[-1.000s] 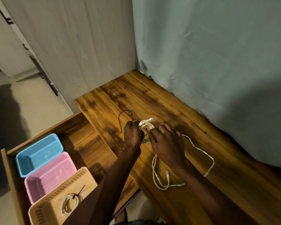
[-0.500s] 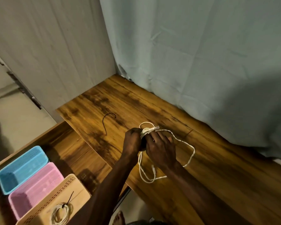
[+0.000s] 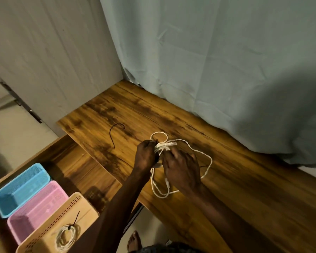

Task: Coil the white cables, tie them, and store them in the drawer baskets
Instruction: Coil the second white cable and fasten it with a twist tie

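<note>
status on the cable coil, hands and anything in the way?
Left hand grips white cable bundle; right hand on it. Half coiled, untied. Black tie loose on desk. Nothing blocking.

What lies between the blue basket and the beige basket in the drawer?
In the head view, the pink basket sits between the blue basket and the beige basket.

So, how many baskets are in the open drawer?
3, side by side: the blue basket farthest, the pink basket in the middle, the beige basket nearest, holding a tied cable coil.

Both hands, left hand (image 3: 146,154) and right hand (image 3: 182,170), grip the white cable (image 3: 199,152).
</note>
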